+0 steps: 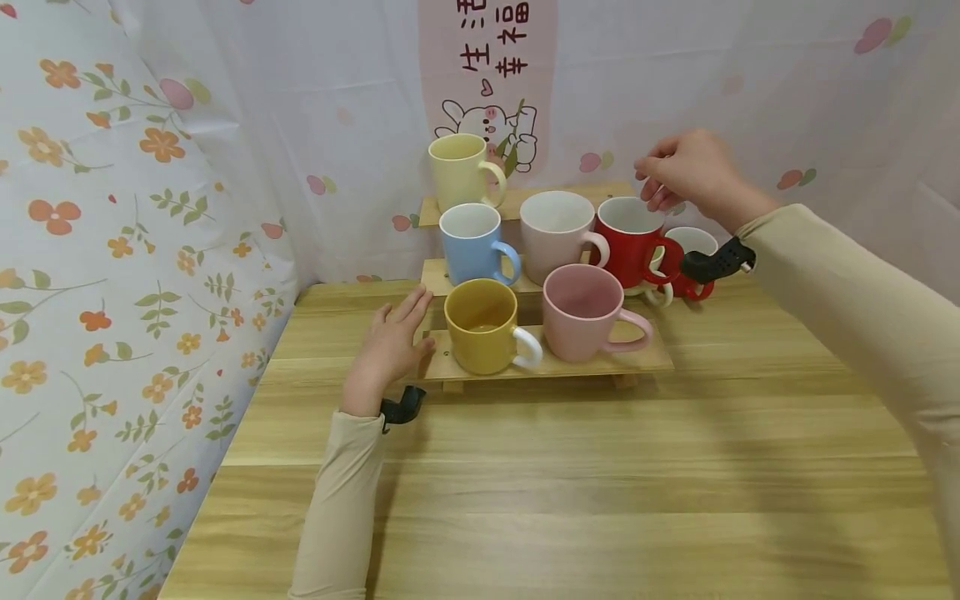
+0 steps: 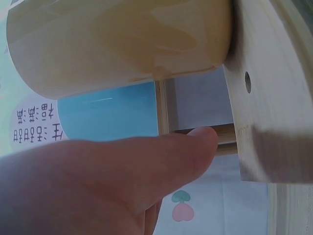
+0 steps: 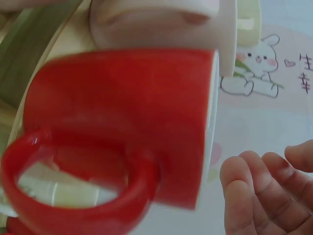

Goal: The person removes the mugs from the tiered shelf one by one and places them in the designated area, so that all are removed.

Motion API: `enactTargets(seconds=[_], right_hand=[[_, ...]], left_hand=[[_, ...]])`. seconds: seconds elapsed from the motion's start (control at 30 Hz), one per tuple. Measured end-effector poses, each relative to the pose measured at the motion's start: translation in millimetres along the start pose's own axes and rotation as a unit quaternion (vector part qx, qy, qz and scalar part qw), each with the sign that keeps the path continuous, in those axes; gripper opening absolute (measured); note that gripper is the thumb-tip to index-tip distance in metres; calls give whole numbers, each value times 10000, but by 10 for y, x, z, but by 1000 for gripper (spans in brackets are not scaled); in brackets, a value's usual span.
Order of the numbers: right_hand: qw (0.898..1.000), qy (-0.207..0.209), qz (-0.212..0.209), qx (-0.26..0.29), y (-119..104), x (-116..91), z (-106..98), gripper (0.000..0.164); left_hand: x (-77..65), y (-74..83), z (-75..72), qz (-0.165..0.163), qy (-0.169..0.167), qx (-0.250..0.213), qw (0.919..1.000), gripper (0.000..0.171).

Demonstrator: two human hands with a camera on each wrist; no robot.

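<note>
My left hand [image 1: 386, 350] is at the left side of a stepped wooden rack [image 1: 655, 358], fingers extended. In the left wrist view its thumb [image 2: 195, 149] lies by the rack's board; whether it touches cannot be told. The mustard mug [image 1: 480, 343] with a white handle stands closest to it on the front step, beside a pink mug [image 1: 576, 329]. Above the red mug [image 1: 622, 254], my right hand [image 1: 693, 171] hovers with loosely bent fingers and nothing in them. That mug stands upright at the right of the middle step, beside a pale pink mug [image 1: 553, 246].
A light blue mug [image 1: 468, 254] is on the middle step's left, and a pale yellow mug [image 1: 453, 179] on the top step. Behind the red mug, a white mug with a red lower part [image 1: 693, 242] and a cream mug handle [image 1: 663, 293] are partly hidden. Patterned cloth [image 1: 337, 100] hangs behind.
</note>
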State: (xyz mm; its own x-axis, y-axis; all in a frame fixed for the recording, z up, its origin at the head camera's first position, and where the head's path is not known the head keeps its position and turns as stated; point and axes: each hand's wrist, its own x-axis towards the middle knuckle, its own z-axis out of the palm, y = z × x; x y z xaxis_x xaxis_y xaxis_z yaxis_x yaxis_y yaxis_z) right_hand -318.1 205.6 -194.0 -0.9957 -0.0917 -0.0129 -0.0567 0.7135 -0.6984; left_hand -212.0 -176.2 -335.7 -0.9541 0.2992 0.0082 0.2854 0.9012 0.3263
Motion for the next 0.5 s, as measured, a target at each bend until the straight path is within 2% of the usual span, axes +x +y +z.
enactTargets(seconds=[0.13,0.5], right_hand=[[10000,-47,-16,-8,-77,38,43,46],[9998,-192,-56,81,-259,60,104,46]], left_hand=[[3,-6,8,-56,-42,-25,10000,71],[24,-23,10,78,23,184,9998,71]])
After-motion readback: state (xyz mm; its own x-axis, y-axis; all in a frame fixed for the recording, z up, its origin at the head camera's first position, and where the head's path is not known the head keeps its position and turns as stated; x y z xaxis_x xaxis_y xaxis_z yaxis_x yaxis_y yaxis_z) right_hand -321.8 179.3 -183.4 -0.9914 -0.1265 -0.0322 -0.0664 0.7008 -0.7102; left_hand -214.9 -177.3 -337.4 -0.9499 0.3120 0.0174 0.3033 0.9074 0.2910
